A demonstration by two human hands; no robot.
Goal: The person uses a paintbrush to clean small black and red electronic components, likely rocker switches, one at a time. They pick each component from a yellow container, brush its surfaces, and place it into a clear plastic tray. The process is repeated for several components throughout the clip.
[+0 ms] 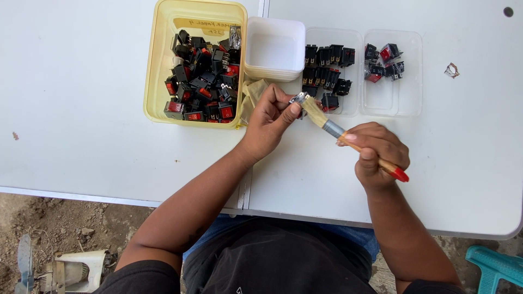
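My left hand (271, 117) pinches a small black rocker switch (298, 98) with metal terminals, held above the white table (87, 109). My right hand (377, 153) grips a paintbrush (348, 139) by its wooden handle, which ends in a red tip. The pale bristles rest against the switch. Just beyond my left hand stands a yellow tub (154, 71) full of several black and red rocker switches. A clear tray (353, 71) past the brush holds more of the same switches in neat rows.
A stack of empty white square tubs (275, 50) sits between the yellow tub and the clear trays. A second clear tray (406, 87) holds a few switches. A paper scrap (451, 69) lies far right. Below the table edge are dirt ground, a fan part (71, 269) and a teal stool (496, 267).
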